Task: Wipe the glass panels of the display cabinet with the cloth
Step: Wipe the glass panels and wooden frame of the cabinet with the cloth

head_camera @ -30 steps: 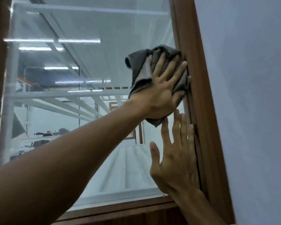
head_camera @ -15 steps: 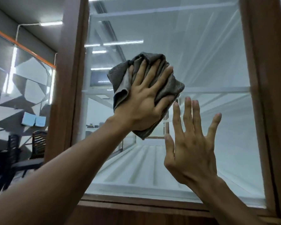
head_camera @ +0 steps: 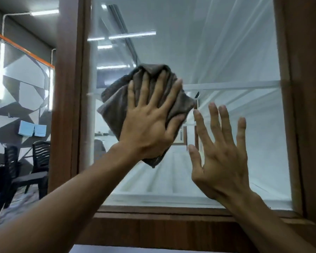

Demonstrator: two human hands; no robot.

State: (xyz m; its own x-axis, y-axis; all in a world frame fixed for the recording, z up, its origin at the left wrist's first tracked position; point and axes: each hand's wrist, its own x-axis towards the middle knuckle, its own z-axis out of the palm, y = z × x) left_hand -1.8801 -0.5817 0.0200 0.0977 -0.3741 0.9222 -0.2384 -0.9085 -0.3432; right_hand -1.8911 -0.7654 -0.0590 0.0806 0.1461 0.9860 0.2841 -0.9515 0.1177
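A glass panel (head_camera: pixel 217 52) set in a brown wooden frame (head_camera: pixel 69 106) fills most of the view. My left hand (head_camera: pixel 150 121) lies flat, fingers spread, pressing a crumpled grey cloth (head_camera: pixel 117 99) against the glass left of the panel's middle. My right hand (head_camera: pixel 221 152) is spread flat on or just before the glass, directly right of the cloth and a little lower, holding nothing. White shelves and reflected ceiling lights show through the glass.
The wooden bottom rail (head_camera: pixel 171 212) runs under the panel and the right post (head_camera: pixel 303 106) stands at the right edge. To the left are black chairs (head_camera: pixel 26 170), a grey patterned wall and blue sheets (head_camera: pixel 32 130) pinned on it.
My left hand slid the cloth leftward from the right frame edge to left of the panel's middle. My right hand followed away from the frame. The view swung left.
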